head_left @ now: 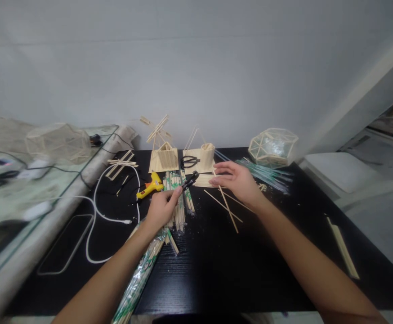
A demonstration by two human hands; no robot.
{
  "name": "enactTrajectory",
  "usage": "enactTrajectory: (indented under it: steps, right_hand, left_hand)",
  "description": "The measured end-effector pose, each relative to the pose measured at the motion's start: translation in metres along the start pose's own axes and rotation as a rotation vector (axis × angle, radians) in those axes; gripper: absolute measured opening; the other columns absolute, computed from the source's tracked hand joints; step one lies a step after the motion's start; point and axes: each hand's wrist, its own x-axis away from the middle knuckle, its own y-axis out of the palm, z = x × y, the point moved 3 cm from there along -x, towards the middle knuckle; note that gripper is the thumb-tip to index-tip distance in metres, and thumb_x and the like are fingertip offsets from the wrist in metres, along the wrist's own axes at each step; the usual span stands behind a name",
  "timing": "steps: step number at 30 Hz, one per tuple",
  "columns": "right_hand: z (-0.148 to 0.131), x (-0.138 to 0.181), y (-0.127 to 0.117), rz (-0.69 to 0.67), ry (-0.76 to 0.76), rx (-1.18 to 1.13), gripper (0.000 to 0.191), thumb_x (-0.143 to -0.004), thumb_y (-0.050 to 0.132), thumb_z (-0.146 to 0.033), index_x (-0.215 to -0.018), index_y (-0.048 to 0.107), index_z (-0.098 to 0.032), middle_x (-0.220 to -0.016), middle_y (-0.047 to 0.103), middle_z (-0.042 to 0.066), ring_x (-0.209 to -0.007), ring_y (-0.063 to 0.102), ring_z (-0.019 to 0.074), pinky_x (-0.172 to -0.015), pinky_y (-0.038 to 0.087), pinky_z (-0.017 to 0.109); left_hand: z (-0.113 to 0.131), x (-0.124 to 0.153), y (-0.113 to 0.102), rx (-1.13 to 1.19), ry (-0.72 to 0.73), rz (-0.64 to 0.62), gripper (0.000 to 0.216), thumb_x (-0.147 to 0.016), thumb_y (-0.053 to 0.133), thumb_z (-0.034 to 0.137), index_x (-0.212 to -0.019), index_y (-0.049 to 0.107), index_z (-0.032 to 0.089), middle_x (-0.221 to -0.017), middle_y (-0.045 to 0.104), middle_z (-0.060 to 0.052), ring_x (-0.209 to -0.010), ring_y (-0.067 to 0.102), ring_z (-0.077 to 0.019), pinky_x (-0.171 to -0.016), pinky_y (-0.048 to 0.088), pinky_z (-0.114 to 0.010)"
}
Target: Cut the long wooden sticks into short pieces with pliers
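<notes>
My left hand (164, 207) is closed round a short black hand tool (190, 180), perhaps a cutter; its exact kind is unclear. Between the fingers of my right hand (233, 180) is the upper end of a thin wooden stick (229, 209), which slants down toward me. Two more loose sticks (223, 206) lie on the black table beneath it. Just past my right fingertips is a flat row of sticks (205, 181). Wrapped bundles of chopsticks (180, 211) lie beside my left hand, and a yellow glue gun (151, 185) rests to its left.
At the back stand two stick-built models on square bases, one a windmill-like build (167, 155), the other a round cup shape (207, 153). Black scissors (189, 161) lie between them. A white cable (95, 207), phone-like slab (66, 243), geodesic stick frame (273, 146) and plastic sleeves (267, 174) lie around.
</notes>
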Motion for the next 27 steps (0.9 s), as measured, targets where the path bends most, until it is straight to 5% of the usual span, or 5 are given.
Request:
enactTrajectory:
  steps: [4, 10, 18, 27]
  right_hand:
    - [0.01, -0.007, -0.008, -0.01, -0.015, 0.154, 0.033, -0.074, 0.084, -0.023, -0.103, 0.069, -0.016, -0.091, 0.07, 0.005, -0.081, 0.074, 0.0198, -0.082, 0.066, 0.04]
    - [0.04, -0.019, -0.021, -0.015, 0.003, 0.816, 0.015, -0.076, 0.078, -0.005, -0.087, 0.073, -0.015, -0.081, 0.075, 0.005, -0.075, 0.07, 0.0167, -0.077, 0.057, 0.03]
    - [0.052, -0.013, -0.003, -0.146, 0.011, 0.994, 0.007, -0.084, 0.077, -0.015, -0.088, 0.071, -0.016, -0.084, 0.077, 0.005, -0.081, 0.071, 0.0181, -0.074, 0.05, 0.027]
    - [0.018, -0.001, -0.025, -0.239, 0.327, 1.446, 0.049, -0.076, 0.085, -0.036, -0.114, 0.067, -0.012, -0.123, 0.069, 0.02, -0.109, 0.067, 0.0344, -0.084, 0.05, 0.038]
  left_hand:
    - [-0.002, -0.001, 0.0, -0.002, -0.013, 0.014, 0.067, -0.096, 0.036, 0.068, -0.054, 0.053, 0.018, -0.051, 0.052, 0.0, -0.054, 0.052, -0.0154, -0.058, 0.031, -0.029]
    - [-0.005, -0.002, -0.002, 0.025, -0.017, 0.038, 0.067, -0.097, 0.036, 0.067, -0.055, 0.054, 0.018, -0.052, 0.053, 0.0, -0.055, 0.052, -0.015, -0.06, 0.033, -0.029]
    - [-0.006, -0.002, -0.002, 0.016, -0.011, 0.043, 0.066, -0.098, 0.036, 0.065, -0.055, 0.056, 0.018, -0.052, 0.055, -0.001, -0.056, 0.054, -0.016, -0.06, 0.034, -0.029]
    - [-0.003, -0.002, -0.002, 0.001, -0.022, 0.035, 0.067, -0.097, 0.035, 0.067, -0.055, 0.054, 0.018, -0.05, 0.051, 0.0, -0.054, 0.051, -0.0156, -0.059, 0.032, -0.029]
